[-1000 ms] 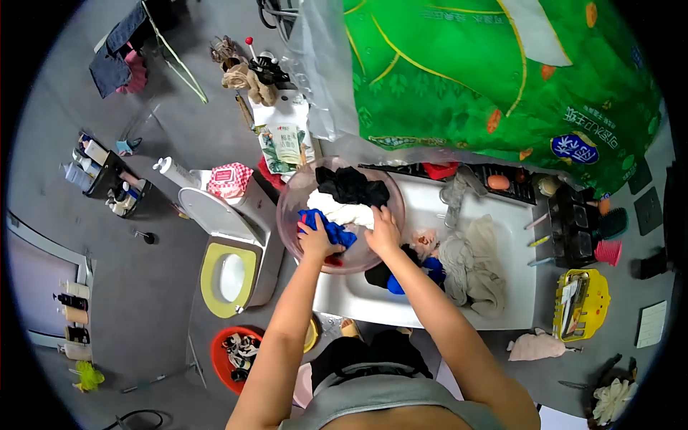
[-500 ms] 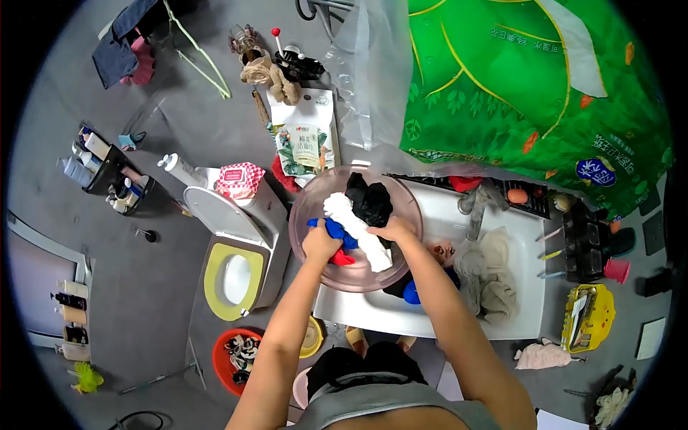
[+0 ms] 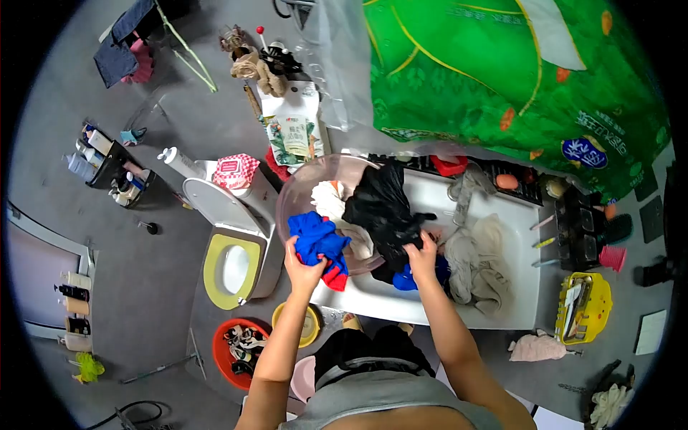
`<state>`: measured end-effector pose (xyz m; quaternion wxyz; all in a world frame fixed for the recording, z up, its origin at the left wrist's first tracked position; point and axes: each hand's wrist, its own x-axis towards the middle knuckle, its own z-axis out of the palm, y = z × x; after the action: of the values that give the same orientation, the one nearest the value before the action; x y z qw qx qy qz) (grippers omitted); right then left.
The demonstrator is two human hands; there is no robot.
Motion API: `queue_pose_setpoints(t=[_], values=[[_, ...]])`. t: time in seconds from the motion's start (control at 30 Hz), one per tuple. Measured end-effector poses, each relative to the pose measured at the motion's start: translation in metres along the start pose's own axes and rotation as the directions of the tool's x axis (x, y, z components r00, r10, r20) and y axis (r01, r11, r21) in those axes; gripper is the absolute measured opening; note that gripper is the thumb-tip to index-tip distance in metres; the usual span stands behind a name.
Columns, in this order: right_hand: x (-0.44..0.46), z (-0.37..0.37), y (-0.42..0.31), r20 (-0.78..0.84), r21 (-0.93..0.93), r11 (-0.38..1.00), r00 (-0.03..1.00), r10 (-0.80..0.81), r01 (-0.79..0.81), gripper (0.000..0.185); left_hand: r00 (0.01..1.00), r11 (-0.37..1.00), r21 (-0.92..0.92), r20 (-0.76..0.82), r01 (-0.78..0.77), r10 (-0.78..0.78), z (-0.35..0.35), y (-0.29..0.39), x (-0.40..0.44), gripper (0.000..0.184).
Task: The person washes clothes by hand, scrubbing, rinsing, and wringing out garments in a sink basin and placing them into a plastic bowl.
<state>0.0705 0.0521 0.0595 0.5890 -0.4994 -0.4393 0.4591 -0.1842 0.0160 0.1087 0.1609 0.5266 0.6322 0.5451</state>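
Note:
My left hand [image 3: 304,270] is closed on a blue and red garment [image 3: 317,240] at the near left rim of a translucent pinkish basin [image 3: 288,197]. A black garment [image 3: 385,208] is gripped by my right hand [image 3: 423,254] and stretches from the basin over its right side. White cloth [image 3: 330,201] lies in the basin between the two garments. The basin rests at the left end of a white sink [image 3: 525,258]. Grey-beige wet cloth [image 3: 481,276] lies in the sink, with a blue cloth [image 3: 405,279] near my right hand.
A large green package [image 3: 494,79] hangs over the sink's far side, near the faucet [image 3: 462,204]. On the left stands a toilet [image 3: 233,276] with its lid up. A red tub [image 3: 223,358] of cloth and a yellow basin [image 3: 309,326] are on the floor.
My hands have moved apart. The blue and red garment has come up to the left in my left hand. My right hand has pulled the black garment out to the right, off the white cloth.

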Motion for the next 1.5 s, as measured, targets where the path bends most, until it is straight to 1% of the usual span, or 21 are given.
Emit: queue_pose_setpoints(t=[0.03,0.1,0.2,0.23,0.33,0.43,0.53,0.6,0.63,0.7,0.77,0.87,0.97,1.0,1.13,1.23,1.27,1.37,1.4,1.43,1.5], values=[[-0.016,-0.017,-0.014,0.01,0.065,0.993,0.996,0.094,-0.094,0.037,0.999,0.997,-0.065,0.013,0.043,-0.042,0.008,0.002,-0.013,0.056],[-0.043,-0.048,-0.02,-0.07,0.223,0.972,0.993,0.096,-0.078,0.035,0.999,0.991,-0.134,0.043,-0.015,0.021,0.029,0.017,-0.04,0.057],[-0.073,-0.103,-0.013,-0.168,0.431,0.875,0.934,0.316,-0.218,0.038,0.946,0.965,-0.147,0.213,-0.216,0.244,0.064,0.035,-0.078,0.061],[-0.079,-0.112,-0.025,-0.213,0.456,0.852,0.898,0.384,-0.256,0.042,0.917,0.947,-0.192,0.259,-0.258,0.303,0.08,0.04,-0.088,0.062],[-0.088,-0.137,-0.026,-0.279,0.52,0.806,0.835,0.474,-0.283,0.047,0.849,0.94,-0.267,0.428,-0.21,0.311,0.118,0.066,-0.115,0.063],[-0.089,-0.163,-0.017,-0.277,0.554,0.781,0.821,0.499,-0.288,0.059,0.808,0.946,-0.153,0.491,-0.287,0.324,0.145,0.066,-0.137,0.058],[-0.074,-0.177,-0.007,-0.253,0.591,0.745,0.806,0.535,-0.309,0.064,0.861,0.895,0.082,0.323,-0.439,0.393,0.163,0.055,-0.134,0.048],[-0.058,-0.18,0.003,-0.218,0.581,0.743,0.816,0.536,-0.333,0.059,0.936,0.928,0.23,0.266,-0.294,0.23,0.168,0.041,-0.112,0.043],[-0.05,-0.175,-0.005,-0.132,0.584,0.733,0.85,0.51,-0.35,0.052,0.954,0.916,0.295,0.201,-0.274,0.221,0.166,0.033,-0.098,0.042],[-0.038,-0.17,0.006,-0.086,0.552,0.738,0.854,0.512,-0.387,0.04,0.997,0.959,0.273,0.015,-0.079,0.078,0.166,0.021,-0.083,0.045],[-0.034,-0.165,0.01,-0.076,0.554,0.712,0.825,0.56,-0.432,0.038,0.98,0.939,0.305,-0.07,-0.159,0.188,0.157,0.013,-0.068,0.048],[-0.033,-0.168,0.02,-0.068,0.707,0.596,0.801,0.594,-0.382,0.035,0.985,0.943,0.301,-0.054,-0.142,0.165,0.148,0.004,-0.052,0.05],[-0.025,-0.181,0.031,-0.022,0.77,0.473,0.723,0.69,-0.428,0.035,0.99,0.951,0.294,-0.074,-0.095,0.121,0.143,-0.009,-0.044,0.052],[-0.02,-0.181,0.036,-0.04,0.803,0.463,0.742,0.67,-0.374,0.034,0.985,0.944,0.302,-0.066,-0.131,0.158,0.138,-0.006,-0.04,0.053],[-0.003,-0.179,0.053,-0.174,0.729,0.569,0.701,0.691,-0.38,0.033,0.982,0.925,0.355,-0.077,-0.132,0.17,0.118,0.001,-0.022,0.054],[0.012,-0.162,0.072,-0.173,0.693,0.549,0.631,0.756,-0.467,0.046,0.987,0.952,0.3,-0.119,-0.065,0.105,0.101,0.009,-0.01,0.053],[0.016,-0.153,0.081,-0.176,0.703,0.509,0.571,0.802,-0.497,0.051,0.988,0.947,0.31,-0.1,-0.085,0.121,0.094,0.005,-0.005,0.056],[0.023,-0.137,0.127,-0.047,0.652,0.397,0.489,0.871,-0.645,0.049,0.986,0.931,0.361,-0.136,-0.046,0.101,0.075,-0.005,0.003,0.056],[0.025,-0.125,0.144,-0.117,0.589,0.405,0.422,0.899,-0.699,0.047,0.988,0.945,0.327,-0.148,0.009,0.041,0.07,-0.014,0.006,0.057],[0.025,-0.114,0.142,-0.108,0.584,0.407,0.43,0.896,-0.702,0.045,0.991,0.941,0.339,-0.133,0.014,0.033,0.063,-0.015,0.008,0.057],[0.03,-0.089,0.152,0.108,0.698,0.337,0.558,0.823,-0.632,0.042,0.991,0.948,0.316,-0.132,0.042,0.0,0.053,-0.029,0.009,0.057]])
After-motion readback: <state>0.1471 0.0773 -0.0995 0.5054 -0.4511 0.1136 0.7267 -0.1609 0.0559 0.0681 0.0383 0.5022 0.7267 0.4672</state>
